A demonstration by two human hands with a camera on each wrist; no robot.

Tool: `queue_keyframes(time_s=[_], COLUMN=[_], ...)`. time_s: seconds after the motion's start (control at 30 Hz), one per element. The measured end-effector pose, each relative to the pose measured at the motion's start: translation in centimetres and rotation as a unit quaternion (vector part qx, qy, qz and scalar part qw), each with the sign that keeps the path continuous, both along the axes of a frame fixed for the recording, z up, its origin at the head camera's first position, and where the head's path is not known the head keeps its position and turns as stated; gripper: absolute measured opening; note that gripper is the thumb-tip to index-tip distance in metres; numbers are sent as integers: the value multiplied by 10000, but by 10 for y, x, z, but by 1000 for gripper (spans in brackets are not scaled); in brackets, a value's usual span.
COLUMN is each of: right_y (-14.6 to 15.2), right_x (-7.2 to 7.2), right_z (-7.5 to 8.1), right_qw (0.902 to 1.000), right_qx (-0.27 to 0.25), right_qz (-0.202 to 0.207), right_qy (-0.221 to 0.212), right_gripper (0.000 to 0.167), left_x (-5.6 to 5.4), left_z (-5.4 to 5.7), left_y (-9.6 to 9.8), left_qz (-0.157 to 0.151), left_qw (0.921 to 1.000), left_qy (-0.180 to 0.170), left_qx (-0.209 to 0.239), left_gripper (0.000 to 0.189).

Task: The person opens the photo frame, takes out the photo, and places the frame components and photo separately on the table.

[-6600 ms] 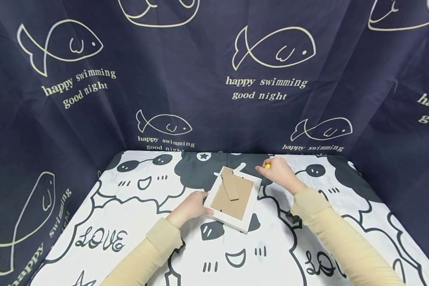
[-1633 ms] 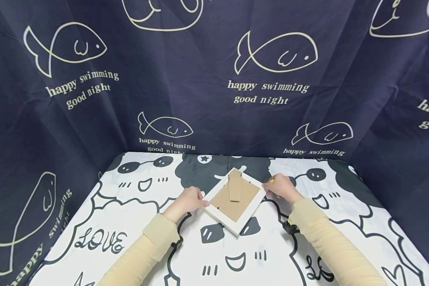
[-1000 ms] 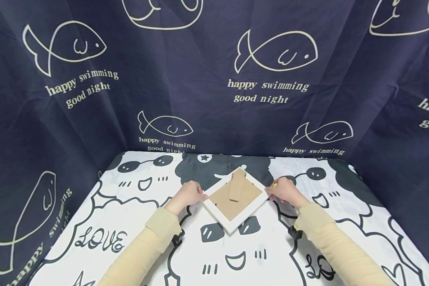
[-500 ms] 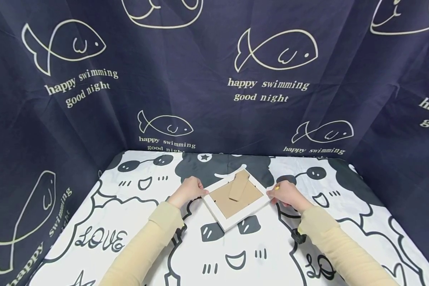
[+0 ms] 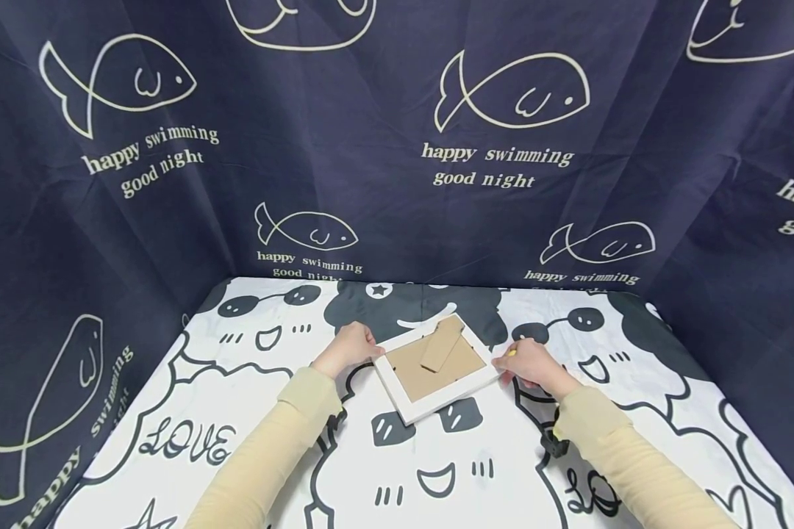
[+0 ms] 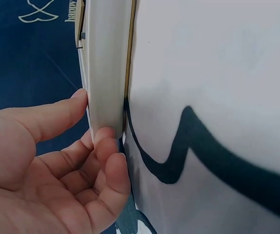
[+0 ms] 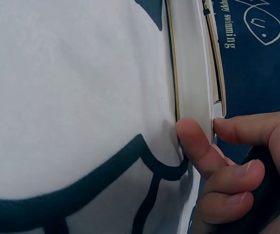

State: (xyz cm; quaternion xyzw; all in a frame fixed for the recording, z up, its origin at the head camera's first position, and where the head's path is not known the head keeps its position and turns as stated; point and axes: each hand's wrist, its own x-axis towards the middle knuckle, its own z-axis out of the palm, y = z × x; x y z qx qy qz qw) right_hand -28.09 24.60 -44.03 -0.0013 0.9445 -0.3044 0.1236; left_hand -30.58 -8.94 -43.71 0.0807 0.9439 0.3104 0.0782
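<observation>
A white picture frame [image 5: 430, 400] lies back side up on the cloth in the head view, set askew. Its brown cardboard back [image 5: 406, 371] bears a cardboard stand leg [image 5: 442, 344] folded against it. My left hand [image 5: 351, 347] pinches the frame's left corner; in the left wrist view the thumb [image 6: 62, 114] is on the back face and the curled fingers are at the side edge. At the right corner, my right hand [image 5: 531, 364] pinches the frame between thumb and finger. A small yellow piece [image 5: 512, 353] shows at that hand; the rest of it is hidden.
Under everything is a white cloth [image 5: 271, 433] printed with black cartoon sheep and lettering. A dark blue curtain [image 5: 397, 117] with fish drawings stands behind the table and on both sides.
Several seconds ago my right hand was off the frame with the yellow piece in its fingers. It now grips the right corner. Between both hands the frame has turned clockwise in the head view.
</observation>
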Motion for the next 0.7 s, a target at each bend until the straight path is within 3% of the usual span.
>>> queue_keyframes(time_s=[0.57, 0.7], right_y=[1, 3], right_x=[1, -1], right_z=[0, 3], right_qw=[9987, 9988], right_qx=[-311, -63], right_qz=[201, 370], right_qy=[-351, -303], right_gripper=[21, 23], left_x=[-1, 0], left_z=[3, 4], left_y=[3, 4], left_qz=[150, 146], left_qw=[9998, 9997], left_qy=[-140, -65], left_qx=[-58, -177], left_gripper=[24, 24])
